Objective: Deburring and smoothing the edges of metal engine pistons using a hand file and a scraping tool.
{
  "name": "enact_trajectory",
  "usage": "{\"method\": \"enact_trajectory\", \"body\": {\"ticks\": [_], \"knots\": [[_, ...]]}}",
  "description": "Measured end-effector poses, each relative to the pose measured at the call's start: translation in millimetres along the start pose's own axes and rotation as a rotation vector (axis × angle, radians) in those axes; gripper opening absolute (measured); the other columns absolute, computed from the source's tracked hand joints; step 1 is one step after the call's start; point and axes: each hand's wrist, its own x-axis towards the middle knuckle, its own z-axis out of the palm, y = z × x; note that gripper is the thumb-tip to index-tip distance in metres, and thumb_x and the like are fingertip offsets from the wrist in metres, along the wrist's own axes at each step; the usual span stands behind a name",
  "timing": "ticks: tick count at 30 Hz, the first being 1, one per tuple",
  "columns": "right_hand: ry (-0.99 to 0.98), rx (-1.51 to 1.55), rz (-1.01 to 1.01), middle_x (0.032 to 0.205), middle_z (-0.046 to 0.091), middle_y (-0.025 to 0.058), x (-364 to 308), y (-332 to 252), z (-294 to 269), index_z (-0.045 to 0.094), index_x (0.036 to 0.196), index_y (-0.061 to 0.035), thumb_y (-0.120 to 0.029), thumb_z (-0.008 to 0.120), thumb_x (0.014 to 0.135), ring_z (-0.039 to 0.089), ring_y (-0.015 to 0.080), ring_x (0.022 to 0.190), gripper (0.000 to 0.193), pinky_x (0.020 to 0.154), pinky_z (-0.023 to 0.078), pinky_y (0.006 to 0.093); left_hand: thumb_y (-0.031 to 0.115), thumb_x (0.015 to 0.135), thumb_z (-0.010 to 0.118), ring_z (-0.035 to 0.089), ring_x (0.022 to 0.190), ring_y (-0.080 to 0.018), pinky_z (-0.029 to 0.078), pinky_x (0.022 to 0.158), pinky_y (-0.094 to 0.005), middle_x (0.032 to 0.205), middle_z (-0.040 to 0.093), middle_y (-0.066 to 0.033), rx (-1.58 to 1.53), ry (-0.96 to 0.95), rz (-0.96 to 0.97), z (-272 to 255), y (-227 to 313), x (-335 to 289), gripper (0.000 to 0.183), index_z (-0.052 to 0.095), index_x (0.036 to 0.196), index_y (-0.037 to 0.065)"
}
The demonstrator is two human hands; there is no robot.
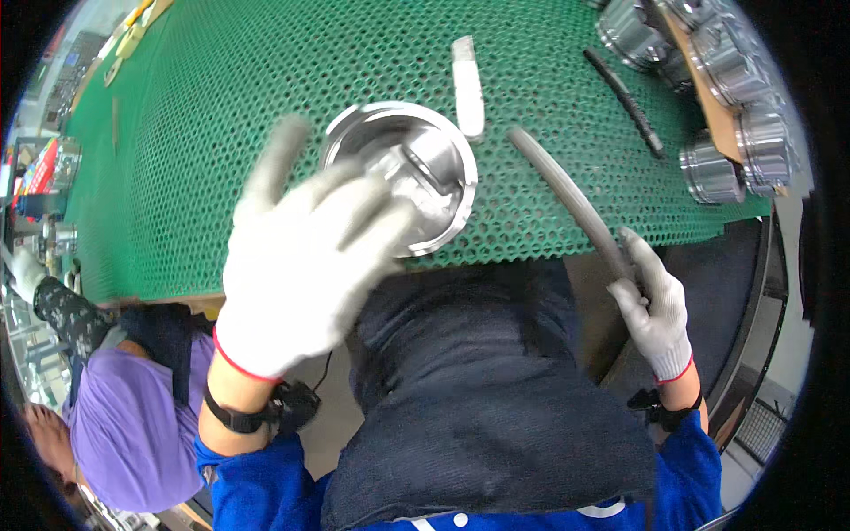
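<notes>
A shiny metal piston (434, 146) lies with its hollow side up on the green mat, near the front edge. My left hand (305, 252), in a white knit glove, reaches over its near left side with the fingers spread and blurred. Whether the fingertips touch the piston I cannot tell. My right hand (653, 305), gloved the same way, grips one end of a long grey file (571, 195) at the table's front edge. The file's free end points up and left over the mat. Beyond the piston lies a tool wrapped in white (468, 88).
Several more pistons (766, 146) stand at the right, with a brown cardboard divider (708, 88) among them. A dark rod-shaped tool (624, 102) lies near them on the perforated green mat (212, 80). At the left a person in purple (133, 425) works close by.
</notes>
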Motion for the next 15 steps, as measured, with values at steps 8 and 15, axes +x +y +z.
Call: {"method": "enact_trajectory", "body": {"ticks": [8, 15], "knots": [[-0.035, -0.330, -0.378, 0.055, 0.045, 0.0020, 39, -48, -23, 0.064, 0.128, -0.0188, -0.014, 0.070, 0.069, 0.053, 0.0191, 0.043, 0.059, 0.041, 0.042, 0.0338, 0.022, 0.070, 0.076, 0.063, 0.093, -0.0322, 0.049, 0.086, -0.0448, 0.095, 0.066, -0.0089, -0.018, 0.174, -0.194, 18, 48, 33, 0.037, 0.069, 0.102, 0.004], [0.111, -0.291, -0.509, 0.061, 0.050, 0.0043, 112, -83, 3, 0.062, 0.131, -0.0198, -0.007, 0.072, 0.070, 0.056, 0.0199, 0.050, 0.063, 0.048, 0.046, 0.0330, 0.021, 0.072, 0.075, 0.064, 0.091, -0.0312, 0.050, 0.087, -0.0438, 0.095, 0.067, -0.0100, -0.001, 0.190, -0.208, 17, 48, 37, 0.033, 0.069, 0.100, 0.004]]}}
